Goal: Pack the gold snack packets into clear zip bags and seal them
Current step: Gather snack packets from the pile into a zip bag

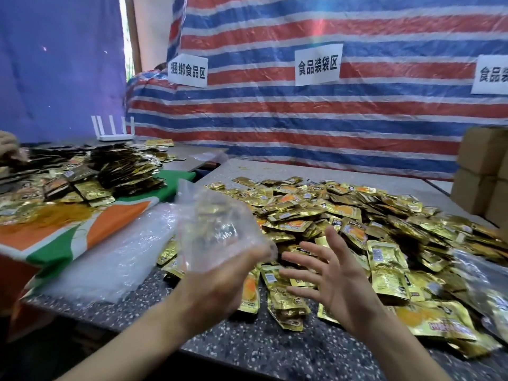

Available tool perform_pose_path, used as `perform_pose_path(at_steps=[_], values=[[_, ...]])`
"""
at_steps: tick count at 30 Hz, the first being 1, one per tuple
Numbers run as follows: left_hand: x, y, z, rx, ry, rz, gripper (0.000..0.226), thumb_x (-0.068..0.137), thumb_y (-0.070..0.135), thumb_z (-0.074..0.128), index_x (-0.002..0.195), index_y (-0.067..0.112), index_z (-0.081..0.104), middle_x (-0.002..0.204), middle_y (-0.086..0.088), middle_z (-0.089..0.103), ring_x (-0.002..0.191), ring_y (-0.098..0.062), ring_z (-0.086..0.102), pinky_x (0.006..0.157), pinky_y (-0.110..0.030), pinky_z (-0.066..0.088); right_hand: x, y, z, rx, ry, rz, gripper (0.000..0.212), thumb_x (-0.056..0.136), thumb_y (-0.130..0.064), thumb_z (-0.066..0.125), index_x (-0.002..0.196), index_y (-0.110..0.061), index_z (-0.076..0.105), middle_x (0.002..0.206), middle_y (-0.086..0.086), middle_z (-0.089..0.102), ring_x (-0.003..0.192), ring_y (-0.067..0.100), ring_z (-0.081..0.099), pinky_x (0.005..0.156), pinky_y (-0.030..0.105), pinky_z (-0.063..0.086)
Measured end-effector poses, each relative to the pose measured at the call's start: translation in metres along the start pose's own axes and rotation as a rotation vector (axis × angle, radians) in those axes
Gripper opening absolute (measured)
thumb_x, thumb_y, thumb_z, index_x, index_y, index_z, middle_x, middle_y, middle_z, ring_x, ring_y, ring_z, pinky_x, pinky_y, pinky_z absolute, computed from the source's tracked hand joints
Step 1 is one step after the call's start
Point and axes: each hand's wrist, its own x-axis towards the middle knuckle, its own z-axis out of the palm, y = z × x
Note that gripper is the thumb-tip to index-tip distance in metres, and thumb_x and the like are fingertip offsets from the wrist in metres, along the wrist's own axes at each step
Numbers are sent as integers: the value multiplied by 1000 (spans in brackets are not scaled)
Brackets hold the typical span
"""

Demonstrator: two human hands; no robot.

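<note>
— Packets (pixel 357 215) first: where do we find them?
— We see them heaped loose on the speckled worktop (pixel 247 342), gold, many with an orange print, spread from the middle out to the right edge.
— And the bag?
— We have one zip bag (pixel 217 226), clear, held up over the heap's left edge. Our left grip (pixel 220 284) is curled round its lower part. It is blurred, so we cannot tell whether anything is inside.
— Our other side?
— Our right grip (pixel 338 273) holds nothing: fingers spread, palm turned towards the bag, just above the heap and near the left one, not touching it.
— What lies to the left?
— We make out spare bags (pixel 110 259) stacked flat on the worktop, beside an orange, green and white cloth (pixel 82 232). Beyond that we see a second pile (pixel 123 171) of gold and a white router (pixel 114 133).
— Behind?
— We see a striped tarp (pixel 302 119) with paper signs (pixel 317 64), and boxes (pixel 481 171) at right.
</note>
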Motion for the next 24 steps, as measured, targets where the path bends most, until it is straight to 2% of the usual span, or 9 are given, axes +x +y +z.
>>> perform_pose_path(at_steps=[4,7,11,13,15,18,20,22,24], values=[[-8,16,20,20,-179,209,62,71,0,52,129,22,55,116,7,71,109,-11,63,88,-46,55,-17,-4,-7,-175,-2,-55,116,38,-84,79,130,-16,57,118,4,74,106,28,72,83,46,61],[-5,20,30,81,-312,313,56,68,10,63,119,32,67,116,17,69,125,-13,58,108,-63,37,-28,-5,-11,-329,5,-81,103,46,-89,71,123,-21,65,117,0,74,107,22,70,95,51,55],[8,35,42,126,-485,447,42,74,28,50,107,40,72,117,25,68,139,-13,45,114,-56,31,-37,-11,-13,-465,59,-56,87,60,-87,55,108,-17,75,105,-1,76,96,15,72,86,37,53],[15,42,46,183,-555,461,33,78,29,48,99,39,73,115,23,69,139,-13,44,120,-52,13,-37,-11,-19,-521,119,-37,83,64,-84,62,104,-12,76,96,3,77,81,13,68,75,30,51],[24,50,49,150,-646,415,19,82,28,56,92,34,71,115,19,69,142,-16,40,123,-53,-6,-37,-9,-29,-533,179,-30,47,80,-57,75,93,-12,78,82,3,75,64,7,65,57,21,47],[32,55,56,24,-726,217,22,87,32,51,99,31,69,125,16,63,146,-11,29,123,-49,-3,-34,-2,-46,-505,271,-8,9,88,-9,71,85,-7,78,83,7,77,66,19,73,54,28,54],[32,65,62,-21,-602,81,32,85,38,38,100,33,66,116,16,63,127,-10,47,118,-47,25,-31,2,-56,-469,312,22,10,87,0,67,89,-1,77,90,11,78,78,30,75,68,47,62],[32,78,71,-96,-303,-11,19,81,34,42,87,31,60,89,15,62,89,-7,57,88,-36,51,-28,2,-64,-398,329,32,13,84,2,69,97,1,73,96,19,76,80,34,74,73,51,61],[38,87,78,-194,-152,-169,10,84,37,47,84,32,56,80,19,57,74,-1,51,72,-25,49,-23,0,-67,-299,371,23,29,79,3,74,106,-1,66,100,21,74,78,32,75,62,42,60]])
